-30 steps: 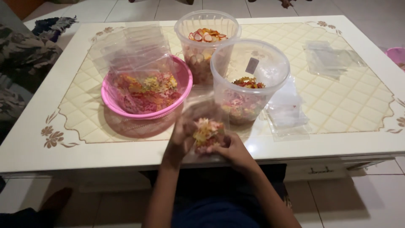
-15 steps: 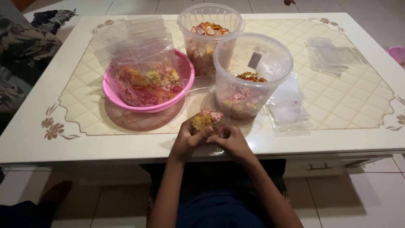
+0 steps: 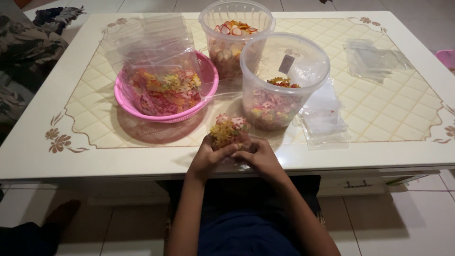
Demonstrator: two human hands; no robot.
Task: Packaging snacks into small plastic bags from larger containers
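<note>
Your left hand (image 3: pixel 207 157) and right hand (image 3: pixel 259 157) meet at the near table (image 3: pixel 28 156) edge, fingers of both closed around a small clear bag (image 3: pixel 231 133) of coloured star-shaped crackers. The step in hand appears to be closing this filled bag; the next move likely calls for pinching its mouth flat without spilling. Just beyond your fingertips stands a clear round tub (image 3: pixel 283 76) with a small grey label high on its far wall. Behind it, a second tub (image 3: pixel 235 33) holds round slices. Left of your fingers sits a pink basket (image 3: pixel 207 102); right, flat empty bags (image 3: pixel 323 121).
</note>
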